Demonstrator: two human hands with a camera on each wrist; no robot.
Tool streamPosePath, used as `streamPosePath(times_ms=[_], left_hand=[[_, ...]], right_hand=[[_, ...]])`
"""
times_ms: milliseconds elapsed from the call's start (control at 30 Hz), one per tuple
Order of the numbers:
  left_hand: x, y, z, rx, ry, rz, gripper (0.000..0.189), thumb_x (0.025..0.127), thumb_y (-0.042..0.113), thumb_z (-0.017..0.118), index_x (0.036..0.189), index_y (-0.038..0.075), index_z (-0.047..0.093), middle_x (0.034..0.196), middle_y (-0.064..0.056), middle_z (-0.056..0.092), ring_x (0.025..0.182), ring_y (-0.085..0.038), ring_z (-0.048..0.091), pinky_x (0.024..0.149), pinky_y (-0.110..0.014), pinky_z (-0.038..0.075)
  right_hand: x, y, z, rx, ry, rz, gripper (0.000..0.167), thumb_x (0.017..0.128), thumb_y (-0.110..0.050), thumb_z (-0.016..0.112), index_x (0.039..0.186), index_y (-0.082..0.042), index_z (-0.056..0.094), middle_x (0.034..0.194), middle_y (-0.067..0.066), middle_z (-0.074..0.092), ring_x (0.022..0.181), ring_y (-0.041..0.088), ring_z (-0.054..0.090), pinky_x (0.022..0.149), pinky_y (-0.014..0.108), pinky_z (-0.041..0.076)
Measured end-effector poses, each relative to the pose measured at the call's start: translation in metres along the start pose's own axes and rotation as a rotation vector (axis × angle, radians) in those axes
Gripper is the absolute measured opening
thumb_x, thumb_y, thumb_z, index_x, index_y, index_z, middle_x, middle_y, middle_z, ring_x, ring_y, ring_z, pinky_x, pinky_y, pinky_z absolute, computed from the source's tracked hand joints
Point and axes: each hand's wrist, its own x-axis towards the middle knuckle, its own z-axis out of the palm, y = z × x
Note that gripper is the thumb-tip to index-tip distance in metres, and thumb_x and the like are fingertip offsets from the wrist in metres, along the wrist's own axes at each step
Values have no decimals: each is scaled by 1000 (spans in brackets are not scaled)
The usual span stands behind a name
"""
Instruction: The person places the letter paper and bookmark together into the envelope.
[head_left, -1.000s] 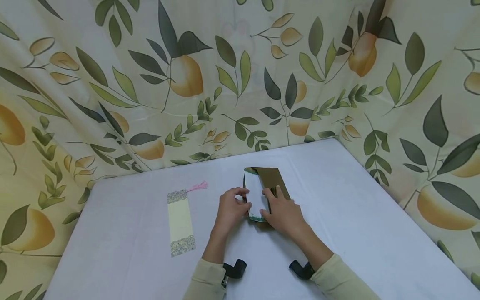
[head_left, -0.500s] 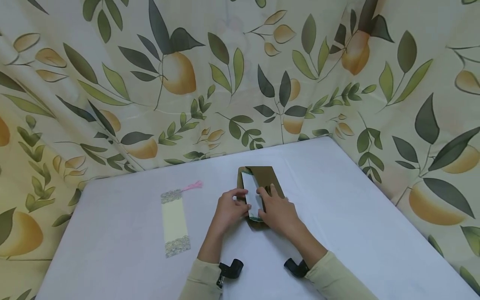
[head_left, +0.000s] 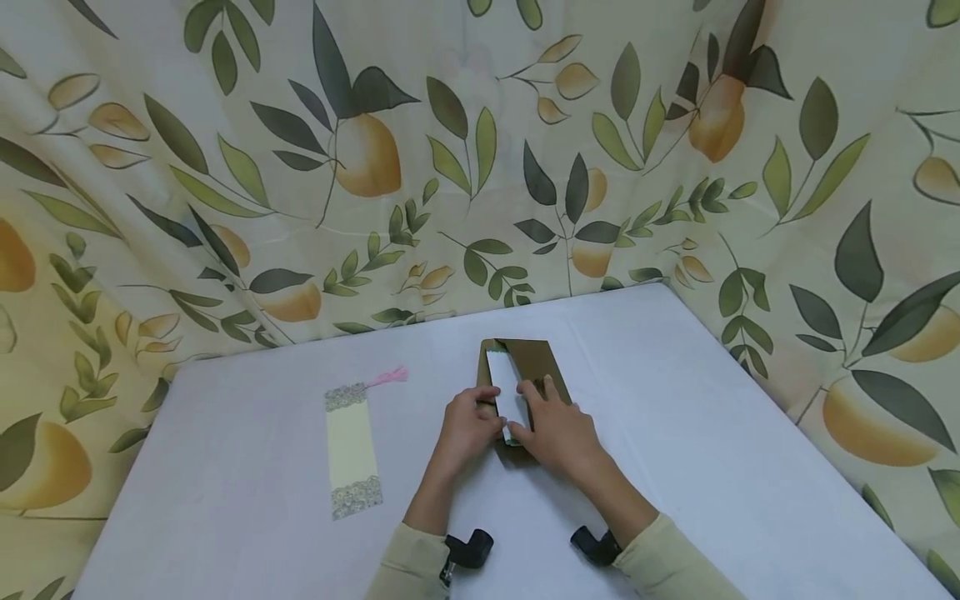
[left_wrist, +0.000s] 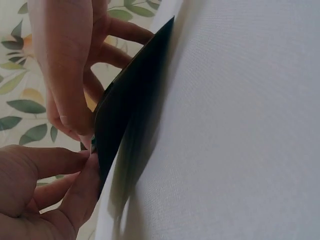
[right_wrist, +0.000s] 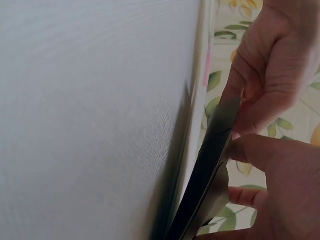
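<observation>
A brown paper envelope point(head_left: 534, 358) is tilted up from the white table, with a white card point(head_left: 504, 379) showing as a narrow strip beside its right-hand panel. Greenish trim marks the card's lower end. My left hand point(head_left: 468, 423) pinches the envelope's left edge between thumb and fingers. On the other side my right hand point(head_left: 561, 429) grips it, bent fingers over the brown panel and thumb by the card's lower end. Both thumbs come close together there. In the left wrist view the envelope's dark underside point(left_wrist: 127, 100) faces the camera.
A pale yellow bookmark point(head_left: 351, 442) with lace-patterned ends and a pink tassel point(head_left: 390, 376) lies flat to the left. The white-covered table point(head_left: 720, 467) ends at the back against a curtain point(head_left: 450, 192) printed with fruit and leaves.
A brown margin has come into view along the card's left side, and less of the white card shows beside the panel. Both hands have stayed at the envelope.
</observation>
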Motion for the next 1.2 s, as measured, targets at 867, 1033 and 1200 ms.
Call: streamPosePath(times_ms=[867, 1033, 1200], left_hand=[[-1, -6, 12, -38, -63, 32, 45, 90, -6, 66, 135, -5, 63, 94, -13, 76, 80, -18, 72, 69, -27, 54], [-1, -4, 15, -62, -93, 32, 45, 92, -6, 68, 136, -2, 64, 99, -13, 76, 81, -16, 72, 69, -26, 53], [-1, -2, 16, -76, -95, 20, 43, 93, -4, 67, 135, 0, 65, 115, -12, 72, 82, -15, 72, 71, -27, 53]], right_hand=[[-2, -1, 3, -16, -2, -15, 72, 88, -48, 77, 147, -16, 50, 156, 34, 37, 101, 62, 61, 74, 69, 53], [-3, -1, 1, -13, -4, -21, 71, 88, -45, 79, 147, -16, 50, 155, 34, 37, 100, 62, 62, 73, 67, 53], [-4, -1, 2, -15, -8, -22, 71, 87, -43, 80, 146, -16, 50, 154, 35, 38, 97, 60, 62, 71, 67, 53]])
